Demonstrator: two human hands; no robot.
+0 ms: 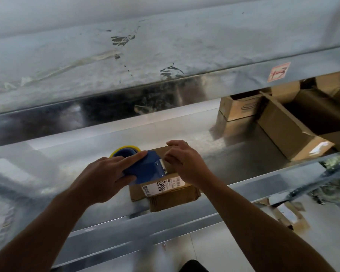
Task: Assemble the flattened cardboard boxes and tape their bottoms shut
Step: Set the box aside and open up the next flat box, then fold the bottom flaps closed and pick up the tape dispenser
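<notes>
Galvanised steel, dull and scuffed, makes up the shelf that carries the work, its near lip running as a bright rail from lower left to right. Above and farther off sits an upper shelf of the same metal, marked with dark smears and old tape residue, with a pink label bearing handwriting on its front edge at the right. The small cardboard box stands on the shelf near the middle, close to the near lip, with a white printed sticker on its top face. The left hand grips a blue tape dispenser, index finger laid along its top and thumb curled underneath, its yellow-rimmed tape roll on the far side, the dispenser touching the box's left part. The right hand holds the box with bent fingers over its top. Larger open cartons stand far right on the shelf. Below, a pale floor shows, with cardboard scraps at the right.
</notes>
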